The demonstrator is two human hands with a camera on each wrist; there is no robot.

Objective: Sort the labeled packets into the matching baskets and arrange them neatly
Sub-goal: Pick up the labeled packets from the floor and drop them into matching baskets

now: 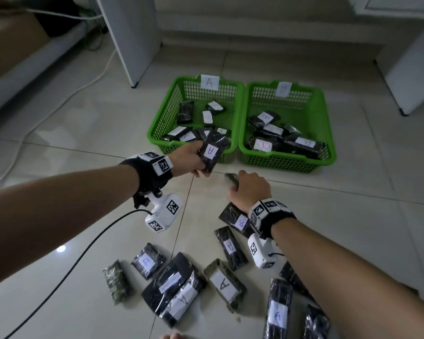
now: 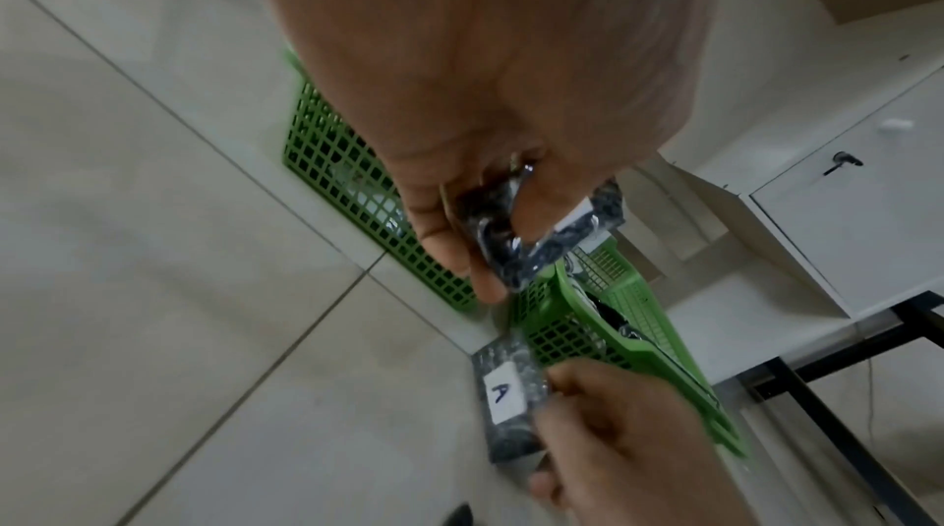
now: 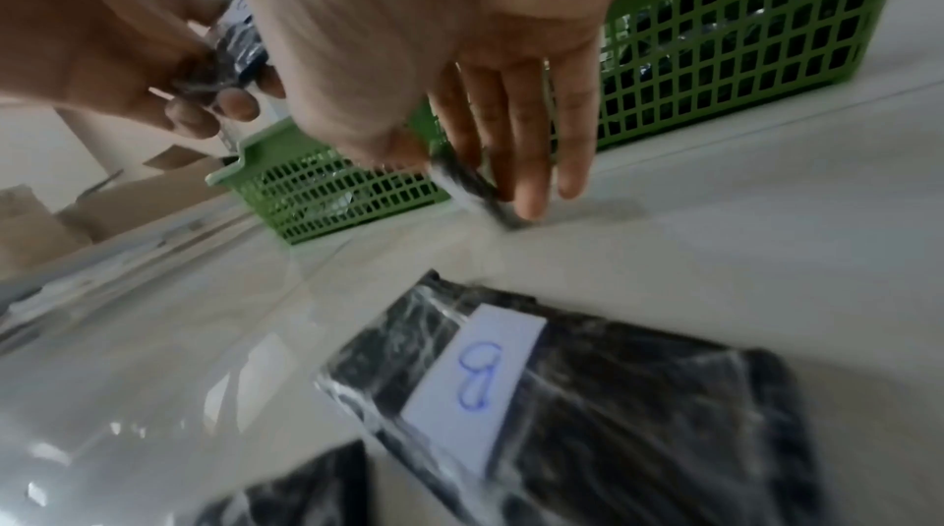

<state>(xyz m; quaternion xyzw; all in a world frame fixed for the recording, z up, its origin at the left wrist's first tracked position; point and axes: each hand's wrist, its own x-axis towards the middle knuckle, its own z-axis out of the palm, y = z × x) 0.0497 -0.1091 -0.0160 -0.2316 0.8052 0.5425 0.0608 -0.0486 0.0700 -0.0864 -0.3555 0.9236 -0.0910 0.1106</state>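
Two green baskets stand side by side on the tiled floor: basket A [image 1: 157, 123] on the left, basket B [image 1: 327, 123] on the right, each with several dark packets inside. My left hand [image 1: 192, 160] grips a dark packet labelled A [image 1: 212, 152] just above the front rim of basket A; the same packet [image 2: 510, 248] shows in the left wrist view. My right hand [image 1: 252, 189] pinches another packet [image 1: 231, 180] low over the floor in front of the baskets. Its label reads A [image 2: 503, 397]. Thumb and fingers [image 3: 526, 155] clamp this packet [image 3: 475, 187].
Several loose packets lie on the floor near me, among them a B packet [image 1: 239, 221] under my right wrist and A packets [image 1: 146, 261] [image 1: 224, 285]. A white panel [image 1: 130, 40] stands behind basket A, a white cabinet [image 1: 414, 69] at the right, cables [image 1: 59, 106] at the left.
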